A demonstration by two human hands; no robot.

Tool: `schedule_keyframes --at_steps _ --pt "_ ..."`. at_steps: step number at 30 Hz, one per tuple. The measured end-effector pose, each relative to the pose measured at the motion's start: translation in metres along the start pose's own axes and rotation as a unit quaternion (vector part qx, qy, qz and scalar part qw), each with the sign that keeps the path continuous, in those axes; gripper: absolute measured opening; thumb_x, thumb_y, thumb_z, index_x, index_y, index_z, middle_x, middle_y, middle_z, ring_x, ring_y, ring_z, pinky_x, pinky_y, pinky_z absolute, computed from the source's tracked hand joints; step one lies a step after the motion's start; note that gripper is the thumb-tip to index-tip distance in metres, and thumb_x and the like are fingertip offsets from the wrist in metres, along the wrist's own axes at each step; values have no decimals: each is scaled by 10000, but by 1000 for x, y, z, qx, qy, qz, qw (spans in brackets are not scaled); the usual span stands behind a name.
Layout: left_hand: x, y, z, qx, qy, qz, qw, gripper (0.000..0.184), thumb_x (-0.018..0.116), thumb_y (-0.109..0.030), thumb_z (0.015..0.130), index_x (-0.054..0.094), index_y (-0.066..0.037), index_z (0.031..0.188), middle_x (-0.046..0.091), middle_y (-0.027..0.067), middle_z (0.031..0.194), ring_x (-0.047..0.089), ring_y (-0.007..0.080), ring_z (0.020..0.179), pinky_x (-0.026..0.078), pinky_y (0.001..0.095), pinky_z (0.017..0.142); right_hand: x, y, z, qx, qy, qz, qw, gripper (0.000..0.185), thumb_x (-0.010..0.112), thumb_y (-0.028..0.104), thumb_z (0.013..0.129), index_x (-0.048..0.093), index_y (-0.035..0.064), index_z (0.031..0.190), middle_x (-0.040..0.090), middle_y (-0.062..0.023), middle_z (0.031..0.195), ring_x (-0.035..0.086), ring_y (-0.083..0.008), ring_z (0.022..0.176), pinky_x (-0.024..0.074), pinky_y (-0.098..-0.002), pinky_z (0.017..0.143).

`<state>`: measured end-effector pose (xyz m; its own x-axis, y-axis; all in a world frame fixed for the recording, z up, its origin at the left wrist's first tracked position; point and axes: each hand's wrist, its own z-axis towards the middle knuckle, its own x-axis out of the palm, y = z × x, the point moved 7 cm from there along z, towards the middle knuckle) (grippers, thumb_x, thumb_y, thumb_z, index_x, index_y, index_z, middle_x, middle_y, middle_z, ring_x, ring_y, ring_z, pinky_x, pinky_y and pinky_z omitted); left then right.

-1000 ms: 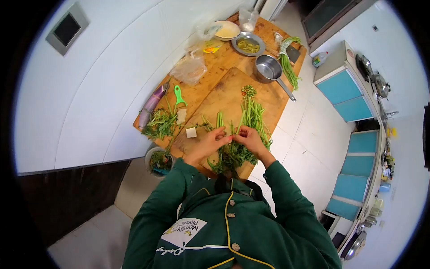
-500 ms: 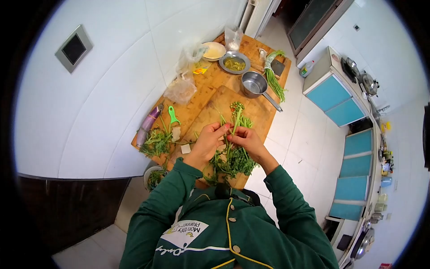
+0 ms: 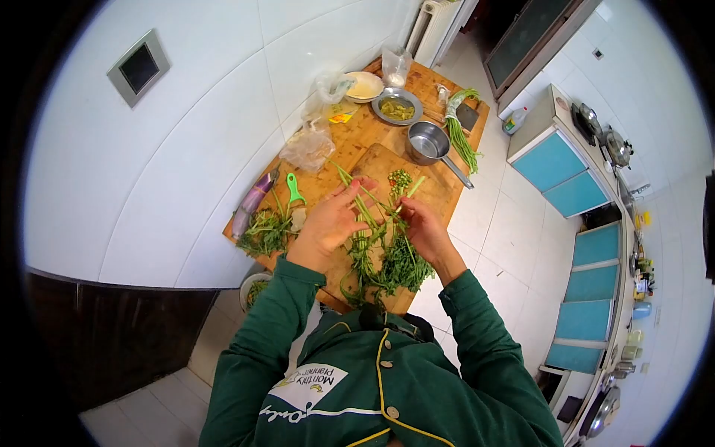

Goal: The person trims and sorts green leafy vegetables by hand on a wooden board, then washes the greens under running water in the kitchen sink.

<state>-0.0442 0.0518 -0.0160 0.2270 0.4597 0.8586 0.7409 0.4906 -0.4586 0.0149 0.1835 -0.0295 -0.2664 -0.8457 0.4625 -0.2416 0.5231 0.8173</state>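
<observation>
Head camera, and from where I stand the left hand (image 3: 328,223) is half open, fingers spread against slim leafy stalks (image 3: 363,208); how firmly it has them I cannot tell; they slant from upper left to lower right above the cutting board (image 3: 375,165); the right hand (image 3: 426,229) pinches a pale-green stalk (image 3: 414,185), bare end pointing up and rightward; feathery, dark-green leaves (image 3: 406,264) lie heaped nearer the person.

Cutting board (image 3: 438,195): lower part buried under leafy greens (image 3: 406,267). Bucket (image 3: 244,296): partly hidden by table (image 3: 344,145). Yellow packet (image 3: 342,117): print too small to read. Green jacket (image 3: 439,372): cut off at bottom edge.
</observation>
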Motion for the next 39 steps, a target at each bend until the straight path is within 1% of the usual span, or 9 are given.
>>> schedule_keyframes --at_steps 9,14,17,26,29,31,32,36,39 --pt "-1 -14 -10 105 -77 58 990 270 517 -168 859 501 -37 1095 522 57 1091 512 191 916 469 408 718 32 18 -20 -129 -32 -197 971 161 594 138 780 555 49 909 446 8 705 417 -70 555 335 -202 504" --pt "3 -6 -12 111 -72 61 989 265 509 -164 859 506 -50 1097 519 46 1115 500 169 929 460 380 706 66 22 -21 -322 -47 -459 827 176 645 184 763 584 44 851 406 58 635 342 -37 525 262 -207 447" --pt "3 -4 -19 85 -101 88 987 264 504 -168 854 508 -68 1099 526 24 1107 490 154 944 445 361 721 44 2 -7 -142 2 -375 916 165 626 184 785 576 36 839 443 57 614 349 -37 529 282 -202 464" --pt "-51 -22 -19 107 -107 29 988 264 519 -228 851 538 -96 1080 565 21 1049 506 126 936 408 288 732 33 14 -26 -12 88 -249 964 145 571 226 824 571 83 847 543 40 663 398 -21 551 298 -179 487" --pt "-83 -55 -30 193 -166 161 953 317 535 -244 843 518 -56 1098 583 59 1007 531 158 915 420 315 744 24 15 -27 12 70 -178 982 205 580 251 824 550 79 930 557 32 710 391 -18 569 287 -165 501" --pt "-101 -82 -38 266 -244 476 802 366 536 -251 845 491 -10 1116 599 105 941 552 192 905 431 346 750 22 17 -27 4 59 -151 987 207 572 244 831 534 78 949 560 33 716 402 -17 578 293 -165 510" --pt "-102 -81 -39 264 -244 477 802 366 536 -251 845 491 -10 1116 599 105 941 552 192 905 431 346 750 22 18 -27 5 58 -151 987 207 572 244 831 534 78 949 560 33 716 402 -17 578 293 -165 510" --pt "-98 -53 -24 55 -213 781 585 406 471 -287 877 465 29 1130 589 151 908 551 191 923 425 305 774 30 17 -26 27 59 -133 989 171 547 223 848 537 90 954 562 33 743 440 -27 608 307 -166 525" --pt "-24 -8 -19 166 43 563 809 440 389 -353 907 502 46 1056 595 132 883 567 184 830 439 315 755 35 13 -23 25 68 -120 990 167 543 226 850 532 90 946 549 39 753 449 -22 611 296 -166 512"
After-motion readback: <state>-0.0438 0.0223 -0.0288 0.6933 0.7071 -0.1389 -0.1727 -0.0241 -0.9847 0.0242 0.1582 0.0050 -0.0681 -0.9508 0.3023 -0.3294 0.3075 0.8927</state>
